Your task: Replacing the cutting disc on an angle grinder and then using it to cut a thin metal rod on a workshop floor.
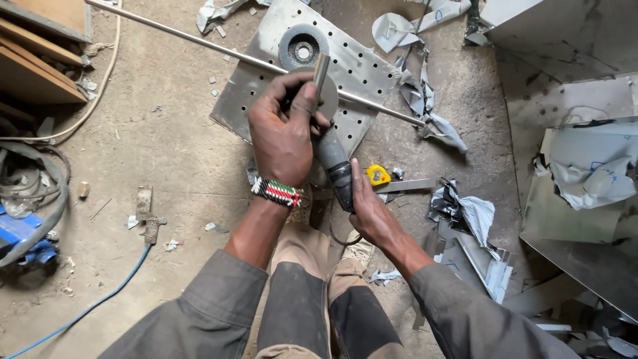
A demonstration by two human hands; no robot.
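You are crouching, and your knees in brown trousers (312, 292) are showing at the bottom of the view, between your two grey sleeves. Your right hand (372, 209) is closing around the dark body of the grinder (334, 166), low on its handle, and a black cable is hanging under it. Your left hand (282, 129), with a beaded bracelet (278, 191) on the wrist, is gripping the head of the grinder from above. Its fingers are pressing on the grey disc (327, 93), and the thumb and fingers are holding a short metal key (320, 70) that is standing up from the disc.

Just beside your right hand, a small yellow tape measure (378, 175) is lying on the ground near a flat metal strip (405, 186). Under the grinder, a grey metal plate with many holes (359, 70) is lying flat, and a second round disc (302, 46) is resting on it. A long thin rod (199, 41) is crossing over the plate from the upper left to the right.

Torn pieces of grey and white film (425, 100) are lying around the plate and to the right. The floor (166, 153) is dusty concrete. At the left a blue cable (100, 299) is running, and wooden boards (33, 53) are at the top left. Big metal sheets (571, 40) are lying at the right.
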